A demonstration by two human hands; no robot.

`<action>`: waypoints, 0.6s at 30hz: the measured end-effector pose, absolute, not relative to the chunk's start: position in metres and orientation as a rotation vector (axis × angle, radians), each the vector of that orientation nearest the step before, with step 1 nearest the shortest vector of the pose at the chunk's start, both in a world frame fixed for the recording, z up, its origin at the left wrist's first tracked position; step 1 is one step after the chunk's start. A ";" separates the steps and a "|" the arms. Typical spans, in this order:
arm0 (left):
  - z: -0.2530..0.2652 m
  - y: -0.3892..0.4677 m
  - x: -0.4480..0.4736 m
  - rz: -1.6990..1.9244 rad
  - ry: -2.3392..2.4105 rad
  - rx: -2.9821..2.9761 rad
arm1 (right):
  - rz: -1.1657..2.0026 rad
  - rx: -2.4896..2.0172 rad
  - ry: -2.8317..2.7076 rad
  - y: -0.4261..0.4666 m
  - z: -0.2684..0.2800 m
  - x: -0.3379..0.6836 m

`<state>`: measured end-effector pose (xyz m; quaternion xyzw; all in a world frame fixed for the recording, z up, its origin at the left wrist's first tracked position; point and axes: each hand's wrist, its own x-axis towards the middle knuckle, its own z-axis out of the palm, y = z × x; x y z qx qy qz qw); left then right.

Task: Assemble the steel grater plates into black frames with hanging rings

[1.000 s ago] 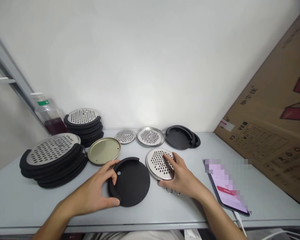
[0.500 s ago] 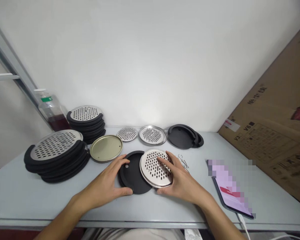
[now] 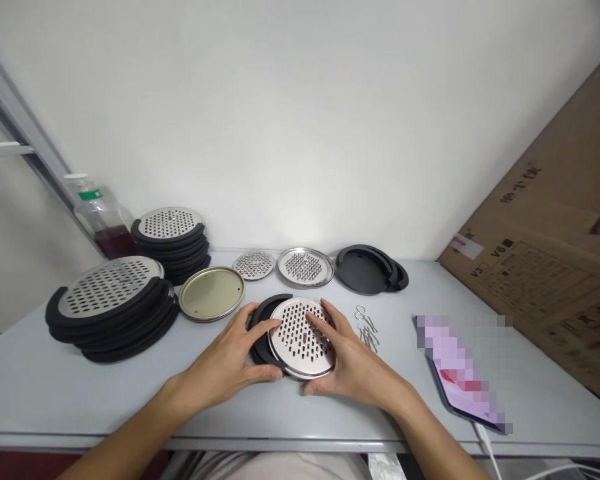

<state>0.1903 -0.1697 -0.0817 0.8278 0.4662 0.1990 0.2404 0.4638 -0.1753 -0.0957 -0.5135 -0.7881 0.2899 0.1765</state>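
A round silver perforated disc (image 3: 300,343) lies over a black round holder (image 3: 264,351) with a raised curved rim, in front of me on the table. My left hand (image 3: 223,367) is closed round the holder's left side, thumb at the front, one fingertip on the disc's edge. My right hand (image 3: 357,365) grips the disc from the right, fingers on its top and thumb at its front edge. The disc covers much of the holder, whose rim shows at the left. Thin metal clips (image 3: 367,330) lie just beyond my right hand.
Stacks of black-rimmed perforated discs (image 3: 113,293) (image 3: 170,227) stand at the left near a bottle (image 3: 113,233) of dark liquid. A gold-coloured lid (image 3: 213,293), loose perforated discs (image 3: 254,265) (image 3: 306,268) and black holders (image 3: 365,273) lie behind. A phone (image 3: 457,373) and cardboard box (image 3: 540,267) are right.
The silver disc has moved left over the black holder and now covers more of it. My left hand has shifted right, and a finger now reaches the disc.
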 end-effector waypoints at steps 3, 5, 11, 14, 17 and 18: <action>-0.085 -0.169 0.190 0.576 1.292 2.258 | 0.843 -1.446 -2.228 -0.173 -0.096 0.465; -0.089 -0.170 0.190 0.601 1.295 2.266 | 0.850 -1.434 -2.223 -0.172 -0.097 0.465; -0.094 -0.170 0.190 0.606 1.311 2.279 | 0.857 -1.407 -2.208 -0.171 -0.099 0.455; -0.093 -0.171 0.191 0.580 1.331 2.271 | 0.847 -1.374 -2.243 -0.171 -0.097 0.454; -0.093 -0.172 0.190 0.570 1.336 2.257 | 0.867 -1.340 -2.254 -0.170 -0.091 0.464; -0.093 -0.172 0.190 0.570 1.335 2.250 | 0.872 -1.347 -2.248 -0.169 -0.088 0.469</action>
